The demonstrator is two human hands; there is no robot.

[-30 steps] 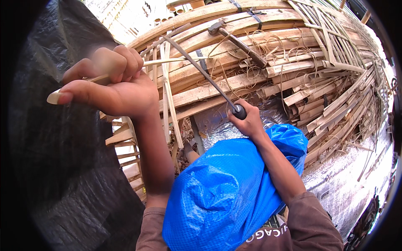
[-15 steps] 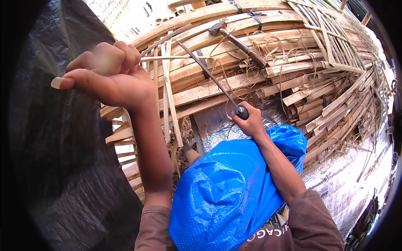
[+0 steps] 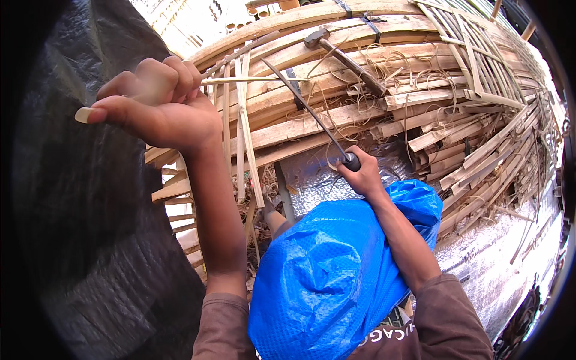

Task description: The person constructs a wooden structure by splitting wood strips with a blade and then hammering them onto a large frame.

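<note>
My left hand (image 3: 162,105) is raised at the left, fingers curled closed and thumb stretched out to the left. From its far side a thin pale bamboo strip (image 3: 240,80) runs to the right, gripped in the fingers. My right hand (image 3: 362,173) is wrapped round the dark handle of a long, narrow-bladed knife (image 3: 309,111), whose tip points up and left. Blade and strip cross in the picture; whether they touch I cannot tell. A blue plastic sheet (image 3: 318,270) covers my lap between the forearms.
A hammer (image 3: 351,63) lies on stacked split bamboo (image 3: 336,120), among curly shavings. More bamboo strips (image 3: 498,150) pile up at the right, over a shiny silver sheet (image 3: 480,258). Black sheeting (image 3: 102,222) hangs along the left. Several upright slats (image 3: 245,126) stand beside my left forearm.
The view has shifted slightly, so most things sit a little farther right. The bamboo strip's free end reaches farther right past the blade. Both hands keep their grips.
</note>
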